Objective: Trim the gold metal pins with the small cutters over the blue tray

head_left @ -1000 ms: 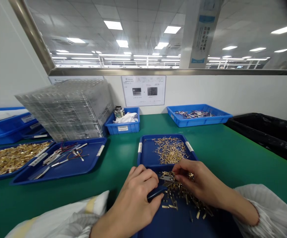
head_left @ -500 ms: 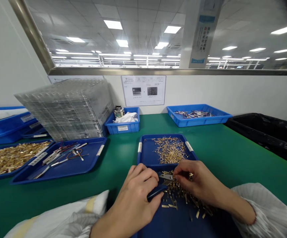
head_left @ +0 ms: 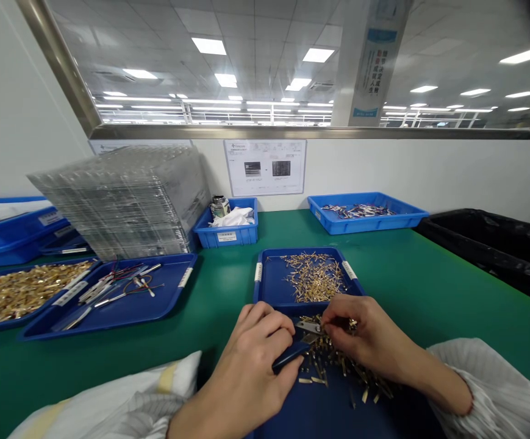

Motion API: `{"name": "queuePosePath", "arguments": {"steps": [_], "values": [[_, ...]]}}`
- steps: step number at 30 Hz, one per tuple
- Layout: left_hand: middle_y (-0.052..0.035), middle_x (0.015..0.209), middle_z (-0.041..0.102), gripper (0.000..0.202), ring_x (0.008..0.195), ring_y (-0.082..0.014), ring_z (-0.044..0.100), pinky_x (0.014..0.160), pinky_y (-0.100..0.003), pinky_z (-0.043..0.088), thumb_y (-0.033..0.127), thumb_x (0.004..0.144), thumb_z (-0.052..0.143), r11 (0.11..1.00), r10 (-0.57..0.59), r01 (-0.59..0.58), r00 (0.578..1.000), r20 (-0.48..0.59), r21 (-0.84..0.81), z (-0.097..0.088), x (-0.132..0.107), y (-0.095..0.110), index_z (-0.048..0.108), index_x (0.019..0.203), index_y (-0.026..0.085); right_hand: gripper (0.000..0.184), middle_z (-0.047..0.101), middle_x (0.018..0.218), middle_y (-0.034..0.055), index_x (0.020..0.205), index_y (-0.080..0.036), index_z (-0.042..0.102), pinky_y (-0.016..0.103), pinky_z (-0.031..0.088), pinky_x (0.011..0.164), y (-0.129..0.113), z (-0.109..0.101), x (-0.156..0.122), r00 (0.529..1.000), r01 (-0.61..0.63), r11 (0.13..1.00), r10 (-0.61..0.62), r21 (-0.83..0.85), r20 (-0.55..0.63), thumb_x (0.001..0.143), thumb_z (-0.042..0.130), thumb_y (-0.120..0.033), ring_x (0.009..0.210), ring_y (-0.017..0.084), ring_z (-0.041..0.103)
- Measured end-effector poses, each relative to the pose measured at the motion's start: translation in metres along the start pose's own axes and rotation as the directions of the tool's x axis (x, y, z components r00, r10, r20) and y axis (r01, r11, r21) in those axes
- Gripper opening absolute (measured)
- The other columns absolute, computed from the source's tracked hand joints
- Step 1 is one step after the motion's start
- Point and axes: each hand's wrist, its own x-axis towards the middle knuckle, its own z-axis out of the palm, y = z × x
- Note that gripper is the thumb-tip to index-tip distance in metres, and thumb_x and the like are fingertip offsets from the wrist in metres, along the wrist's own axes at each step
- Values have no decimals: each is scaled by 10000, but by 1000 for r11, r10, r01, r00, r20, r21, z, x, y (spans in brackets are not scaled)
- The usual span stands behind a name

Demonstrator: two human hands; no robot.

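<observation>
My left hand (head_left: 255, 360) is wrapped round the dark blue handles of a pair of pliers (head_left: 292, 355). The metal jaws of the pliers point right, toward my right fingertips. My right hand (head_left: 360, 332) is pinched at the jaws; whatever is between its fingers is too small and hidden to name. Beneath both hands lies a dark blue tray (head_left: 333, 414) with many small gold-coloured metal pieces (head_left: 322, 372) scattered in it. Just beyond it, a second blue tray (head_left: 271, 274) holds a heap of thin gold-coloured pins (head_left: 315, 277).
To the left are a tray of gold pieces (head_left: 27, 289) and a tray (head_left: 164, 305) of wired parts. Behind them stands a stack of clear plastic trays (head_left: 122, 201). A small blue bin (head_left: 225, 236), a blue tray (head_left: 369, 224) and a black-lined bin (head_left: 484, 238) stand farther back.
Both hands stay almost in place. The pliers' handles and jaws look slightly farther apart, and my right fingertips have shifted a little to the right.
</observation>
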Motion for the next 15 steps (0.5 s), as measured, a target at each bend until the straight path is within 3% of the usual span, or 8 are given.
{"name": "queuePosePath", "arguments": {"steps": [8,12,15], "values": [[-34,777,624,51,760,-197,523,722,-391,423,127,736,606,996,22,-33,991,-133,-77,-3,1,5,601,712,171,159,521,606,-20,605,-169,514,223,354,534,-8,-5,-1,992,-28,984,48,174,-117,704,477,-50,578,112,465],[-32,774,617,86,720,-178,543,665,-355,439,113,707,628,984,-48,20,986,-158,-178,-2,2,5,572,669,167,144,473,571,-32,608,-170,491,214,342,505,-4,-4,2,990,-94,912,128,400,-59,737,481,-108,539,99,411],[-26,770,611,115,704,-166,552,661,-341,445,103,687,641,974,-91,67,991,-101,-214,-2,2,3,553,644,164,140,470,572,-32,611,-171,473,211,339,502,-3,-3,2,990,-123,919,140,374,-18,731,474,-99,541,99,413]]}}
